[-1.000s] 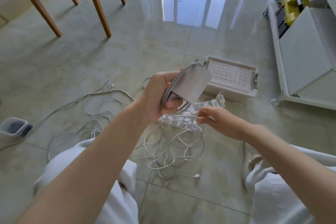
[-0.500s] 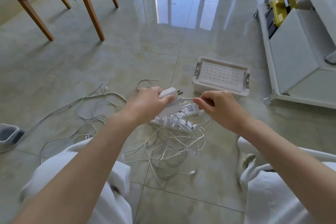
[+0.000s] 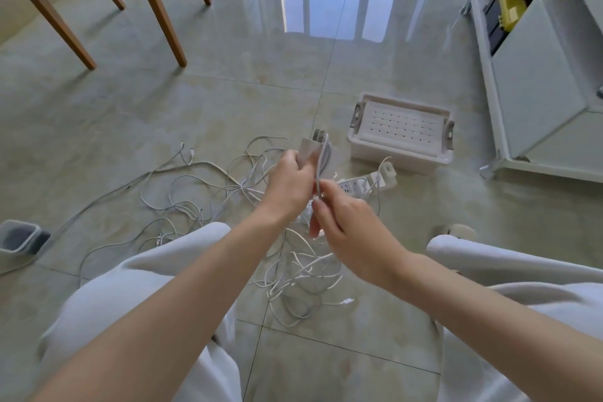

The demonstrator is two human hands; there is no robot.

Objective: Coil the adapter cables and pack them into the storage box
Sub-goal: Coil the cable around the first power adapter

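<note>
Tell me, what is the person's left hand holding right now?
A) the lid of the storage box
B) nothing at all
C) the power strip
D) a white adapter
D: the left hand grips the white adapter, its metal prongs sticking out past the fingers, while the right hand pinches its cable; the power strip lies on the floor.

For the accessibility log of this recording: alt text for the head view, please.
A person's left hand grips a white rectangular plug adapter while the right hand pinches its thin white cable. Beneath them a tangle of white cables and a white power strip lie on the tiled floor, with a lidded white plastic storage box beyond.
</note>
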